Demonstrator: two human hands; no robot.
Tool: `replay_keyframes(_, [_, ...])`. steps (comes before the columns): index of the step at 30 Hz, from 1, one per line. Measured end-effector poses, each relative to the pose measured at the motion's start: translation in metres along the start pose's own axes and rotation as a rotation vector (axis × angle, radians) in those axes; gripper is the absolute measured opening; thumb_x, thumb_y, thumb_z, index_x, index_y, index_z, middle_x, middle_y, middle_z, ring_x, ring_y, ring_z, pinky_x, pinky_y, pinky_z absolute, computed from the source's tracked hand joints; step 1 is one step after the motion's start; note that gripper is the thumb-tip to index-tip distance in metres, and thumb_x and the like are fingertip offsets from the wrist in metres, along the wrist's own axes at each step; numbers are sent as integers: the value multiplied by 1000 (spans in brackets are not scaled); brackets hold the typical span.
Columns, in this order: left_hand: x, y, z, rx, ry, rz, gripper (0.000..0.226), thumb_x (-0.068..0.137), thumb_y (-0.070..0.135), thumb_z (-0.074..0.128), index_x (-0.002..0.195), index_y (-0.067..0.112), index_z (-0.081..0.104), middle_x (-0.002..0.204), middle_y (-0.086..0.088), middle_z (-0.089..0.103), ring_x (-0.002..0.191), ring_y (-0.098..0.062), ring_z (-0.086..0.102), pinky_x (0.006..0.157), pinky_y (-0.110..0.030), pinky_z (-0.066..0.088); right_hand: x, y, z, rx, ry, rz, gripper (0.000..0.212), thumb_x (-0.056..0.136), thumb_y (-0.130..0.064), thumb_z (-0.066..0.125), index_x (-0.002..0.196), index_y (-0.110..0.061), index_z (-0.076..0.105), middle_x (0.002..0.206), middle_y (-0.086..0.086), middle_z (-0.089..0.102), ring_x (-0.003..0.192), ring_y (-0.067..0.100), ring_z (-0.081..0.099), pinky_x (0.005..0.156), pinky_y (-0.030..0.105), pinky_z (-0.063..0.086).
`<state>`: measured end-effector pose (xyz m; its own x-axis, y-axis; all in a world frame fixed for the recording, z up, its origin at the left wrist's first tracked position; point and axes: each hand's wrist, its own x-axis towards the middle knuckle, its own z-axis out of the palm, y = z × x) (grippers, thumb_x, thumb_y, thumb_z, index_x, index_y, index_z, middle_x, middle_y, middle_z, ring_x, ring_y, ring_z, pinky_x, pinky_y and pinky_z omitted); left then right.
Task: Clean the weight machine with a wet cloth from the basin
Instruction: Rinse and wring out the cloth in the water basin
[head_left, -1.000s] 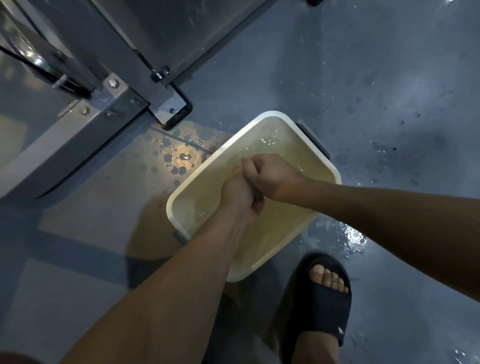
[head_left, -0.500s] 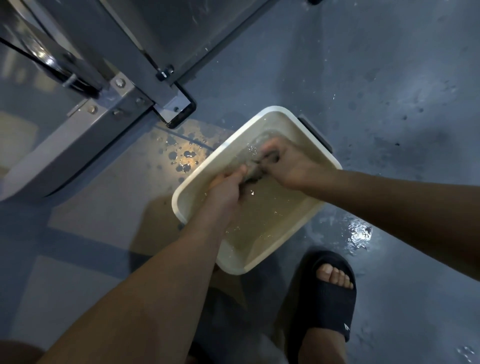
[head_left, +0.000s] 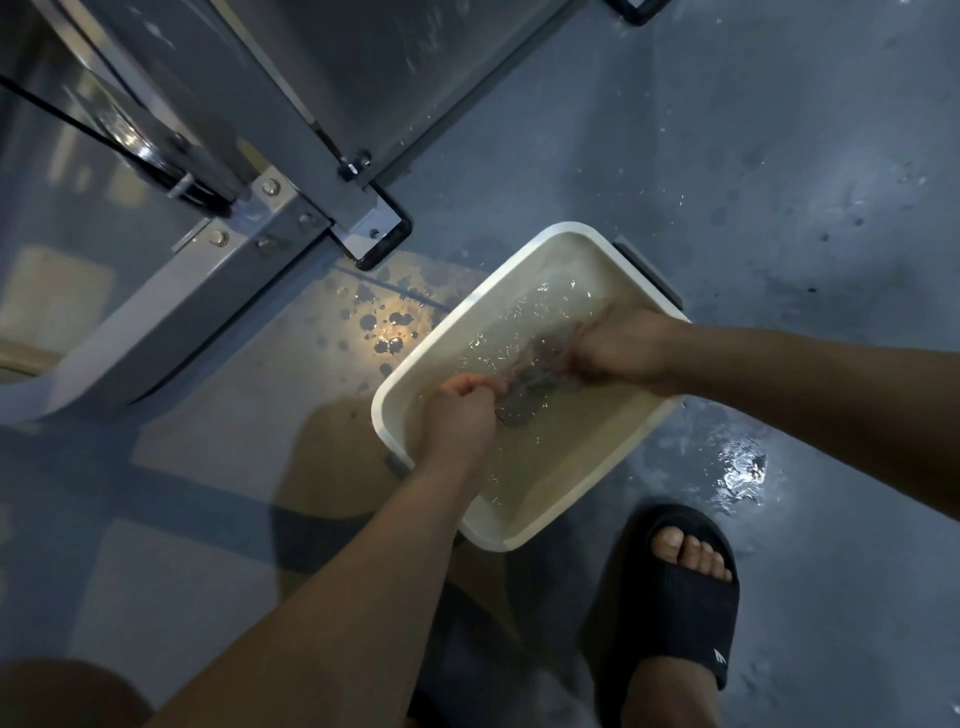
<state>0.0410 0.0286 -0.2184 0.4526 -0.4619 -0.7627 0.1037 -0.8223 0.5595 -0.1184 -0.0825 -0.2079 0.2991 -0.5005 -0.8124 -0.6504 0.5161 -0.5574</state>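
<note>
In a white rectangular plastic basin (head_left: 493, 540) of cloudy water on a wet grey floor (head_left: 727, 208), a person holds a dark soaked cloth (head_left: 535, 374) under the surface. The left hand (head_left: 460, 410) is curled round its near end and the right hand (head_left: 618, 348) grips its far end. The grey steel weight machine base (head_left: 171, 322) stands just beside the basin, and a black slide sandal (head_left: 680, 597) is near it.

Standing in a black slide sandal (head_left: 675, 618), toes showing, flat on a glossy grey floor (head_left: 779, 156). Glinting just beyond the sandal in a small puddle (head_left: 740, 470). Lying scattered as dark droplets (head_left: 387, 325) across a paler floor patch (head_left: 234, 415), catching a warm spot of light. Running beside that patch as a blue band (head_left: 156, 493).
</note>
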Motion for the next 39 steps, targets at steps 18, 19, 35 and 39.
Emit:
replay_keyframes(18, [17,10,1,289,41,61,34,102,40,42,117,27,69,106,-2,70,101,-28,62,103,-42,47,18,8,15,47,-5,85,29,87,-38,79,98,-13,71,86,9,74,77,26,70,82,43,59])
replay_keyframes(19, [17,9,4,283,43,54,34,102,40,40,114,25,68,105,-3,69,101,-29,62,100,-40,46,18,10,19,61,-47,94,30,89,-40,78,97,-12,75,91,9,77,86,32,74,87,45,61])
replay_keyframes(35, [30,0,29,-219,-138,-217,44,103,48,50,123,11,61,113,-4,71,94,-22,71,92,-44,60,8,-11,61,-180,20,-97,51,109,-39,41,67,-16,59,57,6,62,52,27,62,42,21,43])
replay_keyframes(39, [22,16,39,-181,-279,-240,46,102,55,44,106,16,69,98,-3,73,90,-25,65,76,-37,57,16,-14,54,-257,77,-195,53,109,-38,42,64,-13,55,58,2,57,54,18,55,50,24,41])
